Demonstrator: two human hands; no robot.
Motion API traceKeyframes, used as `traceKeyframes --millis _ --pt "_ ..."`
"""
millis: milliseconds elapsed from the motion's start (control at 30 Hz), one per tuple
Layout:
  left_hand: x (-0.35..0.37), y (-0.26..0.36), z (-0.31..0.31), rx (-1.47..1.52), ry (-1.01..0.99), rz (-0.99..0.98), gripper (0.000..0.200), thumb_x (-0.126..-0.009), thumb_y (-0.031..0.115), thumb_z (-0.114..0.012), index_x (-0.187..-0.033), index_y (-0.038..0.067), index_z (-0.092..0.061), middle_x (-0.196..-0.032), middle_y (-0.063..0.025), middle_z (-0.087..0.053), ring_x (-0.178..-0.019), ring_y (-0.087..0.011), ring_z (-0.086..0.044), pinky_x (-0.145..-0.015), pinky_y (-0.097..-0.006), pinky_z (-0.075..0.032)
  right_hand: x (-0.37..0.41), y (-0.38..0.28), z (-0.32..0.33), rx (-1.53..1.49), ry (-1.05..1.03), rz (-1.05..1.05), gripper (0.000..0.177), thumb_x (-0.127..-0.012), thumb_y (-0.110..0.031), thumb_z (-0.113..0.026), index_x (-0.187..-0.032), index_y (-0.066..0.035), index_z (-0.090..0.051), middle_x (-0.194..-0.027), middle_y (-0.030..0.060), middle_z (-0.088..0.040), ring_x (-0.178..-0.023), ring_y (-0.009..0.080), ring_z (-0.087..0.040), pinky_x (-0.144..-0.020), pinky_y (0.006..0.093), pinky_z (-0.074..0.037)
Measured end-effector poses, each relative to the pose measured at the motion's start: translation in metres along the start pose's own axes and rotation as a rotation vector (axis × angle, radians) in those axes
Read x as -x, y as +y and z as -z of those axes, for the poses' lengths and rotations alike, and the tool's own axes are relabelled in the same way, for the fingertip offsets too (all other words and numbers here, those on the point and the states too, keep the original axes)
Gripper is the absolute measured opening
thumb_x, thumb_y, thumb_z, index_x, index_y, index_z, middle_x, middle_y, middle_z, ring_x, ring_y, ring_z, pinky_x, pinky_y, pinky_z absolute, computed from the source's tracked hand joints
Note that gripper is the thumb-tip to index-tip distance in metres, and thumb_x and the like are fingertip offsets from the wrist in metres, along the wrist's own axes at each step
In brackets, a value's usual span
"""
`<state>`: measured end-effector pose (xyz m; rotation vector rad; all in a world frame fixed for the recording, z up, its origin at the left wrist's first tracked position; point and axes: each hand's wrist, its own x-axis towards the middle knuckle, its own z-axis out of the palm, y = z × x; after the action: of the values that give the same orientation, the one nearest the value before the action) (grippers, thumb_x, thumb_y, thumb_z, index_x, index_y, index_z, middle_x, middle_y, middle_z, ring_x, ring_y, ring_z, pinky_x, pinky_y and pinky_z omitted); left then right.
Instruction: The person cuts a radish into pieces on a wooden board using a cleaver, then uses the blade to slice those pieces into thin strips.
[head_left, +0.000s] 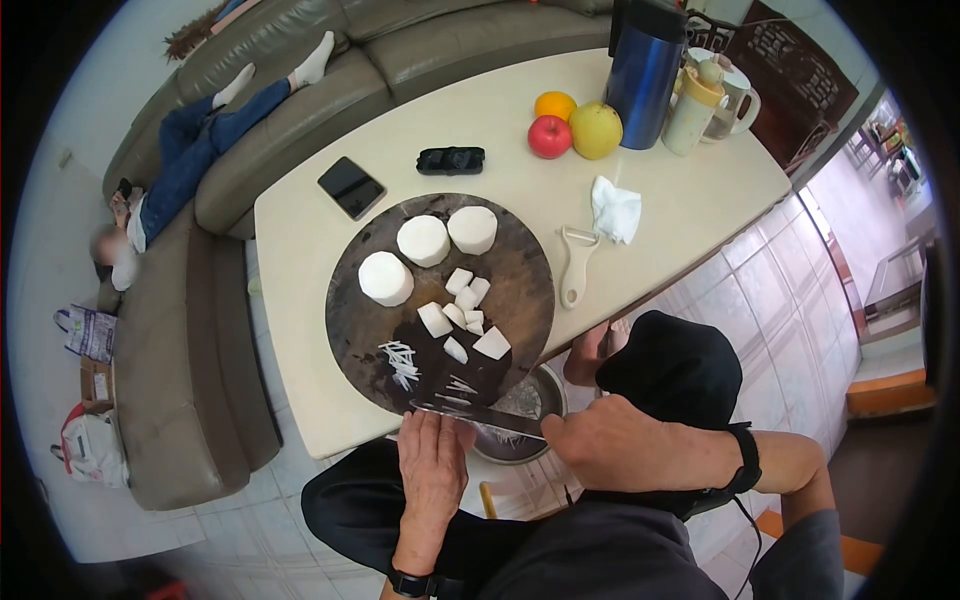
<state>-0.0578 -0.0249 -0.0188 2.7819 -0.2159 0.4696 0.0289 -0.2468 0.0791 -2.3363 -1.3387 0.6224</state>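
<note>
A round dark cutting board (520, 270) lies on the cream table (500, 120). On it are three thick white radish rounds (423, 240), several smaller white chunks (465, 310) and thin white strips (400, 360). My right hand (620, 445) grips the handle of a knife (480, 418) held flat at the board's near edge. My left hand (432, 470) lies open against the blade, fingers on it. White shreds cling to the blade above a metal bowl (525, 420) below the table edge.
A white peeler (574, 265) and a crumpled tissue (615, 208) lie right of the board. A phone (351, 186), a black case (451, 160), fruit (572, 125), a blue flask (645, 75) and jugs (715, 100) stand farther back. A person lies on the sofa (200, 330) at left.
</note>
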Motion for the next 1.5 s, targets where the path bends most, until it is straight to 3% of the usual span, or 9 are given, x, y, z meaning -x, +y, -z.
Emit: traceKeyframes --millis 267,367,600,767,967,1100,1167,1367,1500 --pt "0.0 0.001 0.002 0.068 -0.044 0.029 0.037 -0.073 -0.004 -0.064 -0.109 -0.007 -0.056 -0.117 -0.0244 -0.052 -0.111 -0.0457 -0.05 -0.096 -0.0527 -0.041 -0.012 -0.011 -0.024 0.081 0.173 0.043 0.019 -0.07 -0.002 -0.06 -0.084 0.007 -0.051 -0.063 0.018 -0.061 -0.057 0.036 -0.064 -0.046 0.0422 -0.048" --pt "0.002 0.001 0.0 0.039 0.028 0.029 0.036 -0.073 -0.006 -0.064 -0.108 -0.006 -0.058 -0.115 -0.0228 -0.054 -0.11 -0.0438 -0.051 -0.095 -0.0492 -0.043 -0.005 -0.008 -0.02 0.098 0.134 0.001 0.013 -0.071 -0.003 -0.06 -0.08 0.006 -0.055 -0.065 0.0186 -0.061 -0.06 0.0342 -0.066 -0.052 0.042 -0.052" --pt "-0.023 -0.007 0.021 0.257 0.045 0.151 0.036 -0.074 -0.006 -0.064 -0.109 -0.001 -0.062 -0.11 -0.0165 -0.058 -0.106 -0.0375 -0.055 -0.089 -0.0409 -0.045 0.002 0.004 -0.011 -0.185 0.118 -0.152 0.014 -0.078 -0.007 -0.055 -0.084 0.005 -0.054 -0.069 0.0246 -0.061 -0.066 0.0431 -0.063 -0.06 0.0493 -0.05" --pt "-0.056 -0.015 0.03 0.041 -0.097 -0.11 0.036 -0.073 0.0 -0.068 -0.108 0.006 -0.064 -0.107 -0.0125 -0.057 -0.1 -0.0312 -0.054 -0.085 -0.04 -0.042 0.017 0.007 -0.008 -0.451 0.188 -0.277 0.019 -0.086 -0.012 -0.053 -0.087 0.006 -0.054 -0.069 0.027 -0.059 -0.068 0.0455 -0.06 -0.063 0.0483 -0.049" --pt "-0.074 -0.018 0.031 0.086 -0.224 -0.156 0.023 -0.075 0.002 -0.067 -0.097 0.006 -0.064 -0.106 -0.0107 -0.055 -0.105 -0.031 -0.051 -0.089 -0.0423 -0.039 0.027 0.009 -0.016 -0.643 0.239 -0.29 0.02 -0.087 -0.012 -0.053 -0.084 0.007 -0.055 -0.068 0.0273 -0.057 -0.066 0.0445 -0.058 -0.062 0.0465 -0.047" --pt "-0.07 -0.031 0.025 0.03 -0.167 -0.166 0.016 -0.075 0.004 -0.067 -0.09 0.006 -0.063 -0.105 -0.0103 -0.056 -0.104 -0.031 -0.052 -0.089 -0.042 -0.039 0.028 0.009 -0.021 -0.661 0.275 -0.264 0.02 -0.087 -0.013 -0.053 -0.084 0.007 -0.055 -0.068 0.0275 -0.057 -0.067 0.0446 -0.058 -0.062 0.0464 -0.046" --pt "-0.065 -0.043 0.015 -0.081 -0.001 -0.067 0.014 -0.075 0.005 -0.068 -0.088 0.005 -0.063 -0.104 -0.0102 -0.056 -0.102 -0.0308 -0.052 -0.087 -0.0421 -0.039 0.028 0.009 -0.024 -0.67 0.284 -0.251 0.02 -0.087 -0.013 -0.053 -0.084 0.007 -0.055 -0.068 0.0275 -0.057 -0.067 0.0447 -0.058 -0.062 0.0464 -0.046" --pt "-0.063 -0.042 0.012 -0.057 0.156 0.11 0.014 -0.074 0.005 -0.07 -0.088 0.006 -0.068 -0.107 -0.0101 -0.057 -0.101 -0.0312 -0.053 -0.086 -0.0413 -0.04 0.026 0.007 -0.03 -0.647 0.282 -0.23 0.02 -0.087 -0.012 -0.053 -0.083 0.007 -0.055 -0.067 0.0277 -0.056 -0.067 0.0448 -0.058 -0.062 0.0466 -0.045" --pt "-0.062 -0.022 0.019 0.112 0.082 -0.034 0.016 -0.073 0.006 -0.071 -0.089 0.006 -0.069 -0.108 -0.0102 -0.057 -0.102 -0.0315 -0.053 -0.087 -0.0414 -0.039 0.031 0.002 -0.02 -0.684 0.267 -0.272 0.021 -0.088 -0.013 -0.053 -0.082 0.008 -0.054 -0.067 0.0272 -0.056 -0.066 0.0441 -0.058 -0.062 0.0464 -0.045"
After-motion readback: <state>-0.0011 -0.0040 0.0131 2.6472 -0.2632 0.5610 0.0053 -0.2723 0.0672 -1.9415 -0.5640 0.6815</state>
